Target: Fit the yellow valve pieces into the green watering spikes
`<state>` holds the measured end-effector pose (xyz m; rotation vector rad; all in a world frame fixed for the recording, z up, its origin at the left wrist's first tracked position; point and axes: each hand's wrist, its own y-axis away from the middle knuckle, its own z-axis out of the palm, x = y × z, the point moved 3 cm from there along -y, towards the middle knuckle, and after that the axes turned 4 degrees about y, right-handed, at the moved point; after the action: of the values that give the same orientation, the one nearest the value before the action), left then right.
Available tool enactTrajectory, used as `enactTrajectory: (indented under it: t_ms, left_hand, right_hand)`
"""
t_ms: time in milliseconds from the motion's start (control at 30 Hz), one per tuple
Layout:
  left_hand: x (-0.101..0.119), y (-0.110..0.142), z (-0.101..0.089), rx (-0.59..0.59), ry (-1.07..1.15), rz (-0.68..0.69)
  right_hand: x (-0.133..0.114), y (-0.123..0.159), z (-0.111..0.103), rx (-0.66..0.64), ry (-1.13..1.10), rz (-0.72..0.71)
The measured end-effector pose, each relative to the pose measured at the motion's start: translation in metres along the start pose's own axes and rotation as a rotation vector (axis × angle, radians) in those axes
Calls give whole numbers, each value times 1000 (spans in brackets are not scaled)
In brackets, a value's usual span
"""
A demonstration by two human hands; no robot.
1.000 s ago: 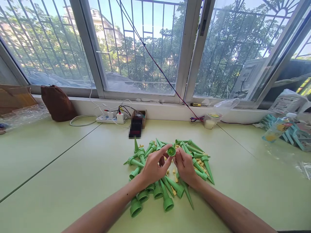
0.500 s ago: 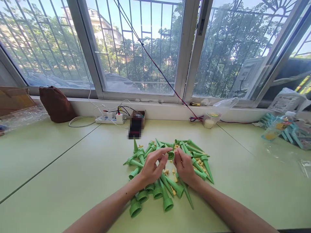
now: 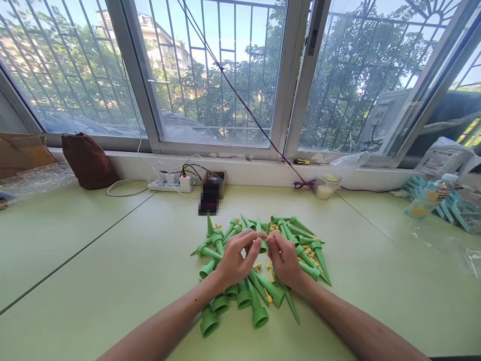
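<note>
Over the middle of the pile, my left hand (image 3: 240, 253) pinches a green plastic cone spike (image 3: 262, 245) between thumb and fingers. The spike's narrow tip points up and away, and its wide end faces down toward me. Close against it, my right hand (image 3: 284, 254) is closed in a pinch; a bit of yellow at its fingertips looks like a small yellow plastic piece (image 3: 267, 239), mostly hidden. Around both hands lie several more green spikes (image 3: 259, 316), some with open threaded-looking wide ends. Small yellow stemmed pieces (image 3: 271, 273) are scattered among them.
At the back of the pale green table (image 3: 124, 281) are a power strip (image 3: 171, 186), a small box (image 3: 216, 183) and a brown pouch (image 3: 86, 160). A bagged jar (image 3: 326, 188) stands near the window, and a plastic bottle (image 3: 430, 196) leans at the right.
The green spike between my hands has tilted: its open end faced me before, and now its tip shows upright behind my fingers. My hands have hardly moved.
</note>
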<state>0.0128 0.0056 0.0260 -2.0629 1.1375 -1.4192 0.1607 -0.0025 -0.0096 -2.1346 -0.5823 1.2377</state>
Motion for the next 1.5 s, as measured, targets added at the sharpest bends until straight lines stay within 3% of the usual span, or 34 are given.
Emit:
enactTrajectory:
  t_ms: [400,767,1500]
  left_hand:
    - [-3,5,4,40,-44,-22]
    - [-7,5,6,8,-38,-42]
    - [-10,3,6,58,-96,103]
  right_hand:
    - [2,0,0,-8,-31,50]
    - [5,-1,-1,19,-38,83]
    - [1,-4,-4,55,-17,66]
